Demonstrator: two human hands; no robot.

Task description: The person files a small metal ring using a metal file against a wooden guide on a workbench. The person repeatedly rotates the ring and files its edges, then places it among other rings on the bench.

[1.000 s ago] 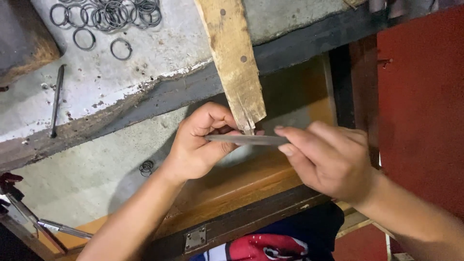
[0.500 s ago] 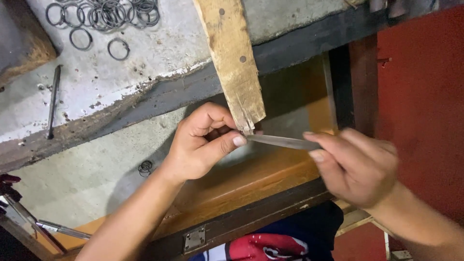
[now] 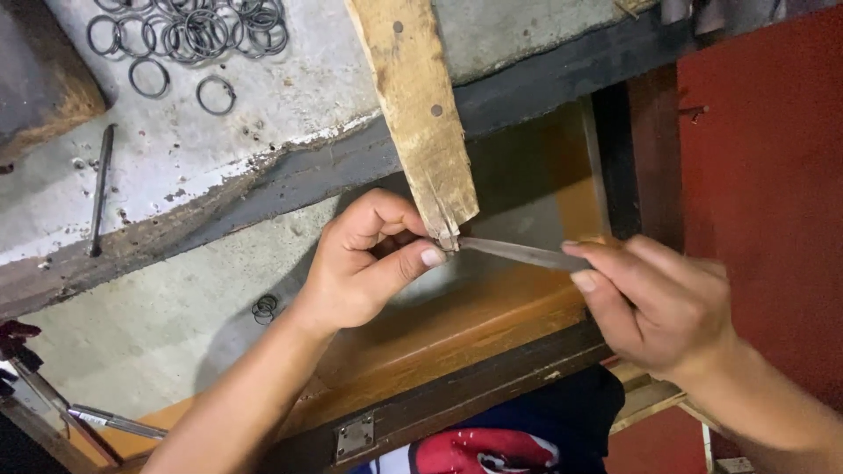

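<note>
Left hand [image 3: 364, 263] pinches something hidden at the tip of one wooden peg [image 3: 421, 114]; right hand [image 3: 659, 303] clamps one metal file [image 3: 518, 253], its handle concealed. Many rings [image 3: 189, 31] lie far left, partly cropped.

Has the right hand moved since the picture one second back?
Yes. The right hand has drawn away to the right along the metal file, judged against the fixed wooden peg; it now grips the file's far end.

file's [image 3: 518, 253] far end hidden inside right hand [image 3: 667, 303], ring pile [image 3: 189, 26] cropped by top edge
</note>
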